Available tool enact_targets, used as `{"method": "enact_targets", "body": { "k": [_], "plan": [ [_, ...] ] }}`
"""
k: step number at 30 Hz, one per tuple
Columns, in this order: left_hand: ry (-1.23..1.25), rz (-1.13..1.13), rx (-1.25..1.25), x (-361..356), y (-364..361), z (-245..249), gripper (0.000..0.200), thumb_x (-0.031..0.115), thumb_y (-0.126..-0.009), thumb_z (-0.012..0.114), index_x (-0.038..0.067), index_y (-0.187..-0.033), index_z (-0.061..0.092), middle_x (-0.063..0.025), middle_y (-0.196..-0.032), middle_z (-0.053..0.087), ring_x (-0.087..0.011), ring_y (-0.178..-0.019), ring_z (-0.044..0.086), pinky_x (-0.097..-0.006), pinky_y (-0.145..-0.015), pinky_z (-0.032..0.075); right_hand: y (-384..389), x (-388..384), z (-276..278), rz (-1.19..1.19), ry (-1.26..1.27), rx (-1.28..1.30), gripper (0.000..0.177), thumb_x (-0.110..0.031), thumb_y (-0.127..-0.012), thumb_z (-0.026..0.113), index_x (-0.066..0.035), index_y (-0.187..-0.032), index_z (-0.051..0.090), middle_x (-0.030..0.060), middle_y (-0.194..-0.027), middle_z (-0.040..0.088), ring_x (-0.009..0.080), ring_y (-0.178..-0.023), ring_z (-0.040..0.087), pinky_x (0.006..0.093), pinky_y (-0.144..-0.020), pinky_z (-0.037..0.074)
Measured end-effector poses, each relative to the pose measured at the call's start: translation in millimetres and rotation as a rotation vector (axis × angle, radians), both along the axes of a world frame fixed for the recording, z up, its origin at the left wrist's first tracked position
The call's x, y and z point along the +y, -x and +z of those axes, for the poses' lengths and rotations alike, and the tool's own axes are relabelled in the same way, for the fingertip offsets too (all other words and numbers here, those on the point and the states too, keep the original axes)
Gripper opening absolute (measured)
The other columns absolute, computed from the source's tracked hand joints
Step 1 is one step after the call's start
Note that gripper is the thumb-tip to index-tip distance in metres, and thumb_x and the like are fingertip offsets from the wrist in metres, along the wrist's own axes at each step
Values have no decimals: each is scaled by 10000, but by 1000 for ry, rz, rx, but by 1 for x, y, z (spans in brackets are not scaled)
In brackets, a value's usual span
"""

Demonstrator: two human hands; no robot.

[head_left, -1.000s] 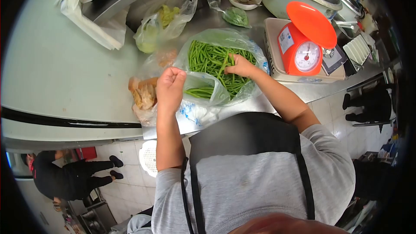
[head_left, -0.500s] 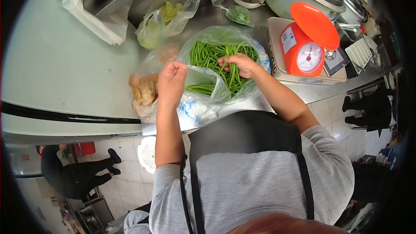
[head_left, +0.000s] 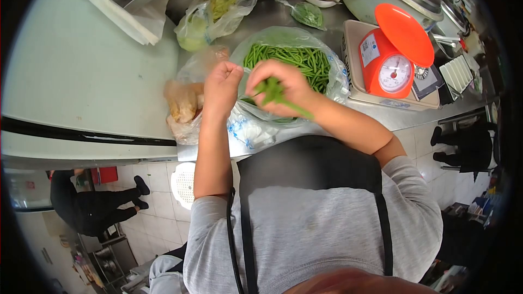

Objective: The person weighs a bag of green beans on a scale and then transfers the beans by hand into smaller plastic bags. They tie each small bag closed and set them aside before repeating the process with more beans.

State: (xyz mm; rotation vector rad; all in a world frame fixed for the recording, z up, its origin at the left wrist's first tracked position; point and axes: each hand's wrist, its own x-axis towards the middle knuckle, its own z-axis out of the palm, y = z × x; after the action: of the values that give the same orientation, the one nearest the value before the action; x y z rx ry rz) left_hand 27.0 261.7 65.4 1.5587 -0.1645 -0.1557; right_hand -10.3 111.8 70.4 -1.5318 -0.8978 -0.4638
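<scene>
A large clear plastic bag (head_left: 272, 37) of green beans (head_left: 310, 65) lies open on the steel counter. My left hand (head_left: 222, 84) is closed in a pinch on the rim of a smaller clear plastic bag in front of it, now mostly hidden behind my right hand. A small bunch of green beans (head_left: 275, 93) is gripped in my right hand (head_left: 286, 79), which is over the smaller bag and close to my left hand. Motion smears the fingers and the bunch.
Right of the beans, an orange dial scale (head_left: 388, 65) stands on a beige box (head_left: 351, 49). Behind are a bag of leafy greens (head_left: 204, 22), a white bowl (head_left: 327, 2) and a large pot (head_left: 365, 0). Bagged brownish food (head_left: 182, 103) lies left. Two people (head_left: 90, 204) stand farther off.
My right hand has lifted the green beans out of the large bag and moved left, over the smaller bag. My left hand keeps its pinch in nearly the same place.
</scene>
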Motion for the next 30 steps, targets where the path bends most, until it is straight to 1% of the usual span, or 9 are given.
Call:
{"method": "enact_targets", "body": {
  "k": [7, 10, 11, 14, 17, 20, 24, 27, 30],
  "plan": [
    [-58, 5, -87, -4, 8, -6, 83, 86, -796, 529, 18, -750, 517, 0, -652, 513, -57, -589, 442, -200, -532, 367, -9, 22, -26, -207, 822, 729, 254, -98, -674, 552, 6, -906, 560, 166, -863, 578, 294, -782, 549, 342, -686, 425],
    [-264, -53, -192, -21, 23, -9, 53, 60, -792, 518, 37, -746, 529, 45, -653, 486, -22, -575, 408, -168, -509, 334, -36, 27, -100, -47, 1162, 464, 242, -94, -688, 531, -3, -908, 579, 161, -902, 584, 269, -822, 557, 346, -719, 425],
    [-274, -82, -189, -27, 27, -8, 52, 63, -787, 524, 30, -749, 533, 51, -641, 483, -17, -576, 406, -168, -512, 334, -47, 28, -136, 3, 909, 377, 218, -94, -715, 504, -10, -894, 595, 146, -940, 587, 249, -850, 561, 354, -727, 423],
    [-264, -75, -175, -25, 20, -14, 54, 64, -796, 519, 31, -754, 527, 52, -635, 482, -17, -574, 409, -169, -510, 335, -46, 33, -129, -53, 806, 601, 245, -95, -750, 464, 1, -942, 582, 144, -982, 578, 261, -896, 552, 353, -753, 421],
    [-202, 23, -219, -13, 8, -17, 59, 76, -814, 506, 34, -775, 517, 45, -645, 486, -24, -571, 416, -173, -514, 345, -16, 15, -20, -5, 1213, 661, 338, -163, -777, 466, 24, -1054, 517, 183, -1049, 539, 274, -950, 535, 340, -797, 413],
    [-85, 57, -175, 7, -3, -14, 94, 103, -807, 511, 19, -775, 539, 11, -661, 508, -53, -621, 438, -202, -562, 365, -30, -19, 15, 339, 723, 458, 550, -316, -782, 548, 24, -1183, 388, 208, -1097, 501, 253, -1013, 501, 330, -841, 395],
    [-45, 97, -67, 13, 1, -5, 79, 90, -807, 514, 22, -774, 538, 16, -688, 504, -56, -641, 424, -195, -589, 351, -54, -53, 19, 406, 259, 868, 298, -216, -836, 505, -10, -1051, 509, 92, -969, 586, 148, -886, 563, 267, -734, 449],
    [-125, 125, -60, 13, 0, -3, 76, 86, -806, 517, 24, -765, 534, 25, -680, 493, -50, -627, 411, -192, -580, 344, -57, -64, 6, -182, 636, 967, 376, -332, -776, 554, -28, -996, 541, 80, -888, 600, 198, -741, 583, 342, -720, 450],
    [-30, 69, -74, 13, -1, -7, 76, 86, -805, 518, 24, -762, 527, 31, -672, 483, -49, -623, 407, -191, -578, 341, -72, -77, -38, -523, 1086, 802, 576, -416, -690, 603, -13, -1085, 491, 141, -988, 558, 232, -881, 550, 372, -780, 422]
  ]
}}
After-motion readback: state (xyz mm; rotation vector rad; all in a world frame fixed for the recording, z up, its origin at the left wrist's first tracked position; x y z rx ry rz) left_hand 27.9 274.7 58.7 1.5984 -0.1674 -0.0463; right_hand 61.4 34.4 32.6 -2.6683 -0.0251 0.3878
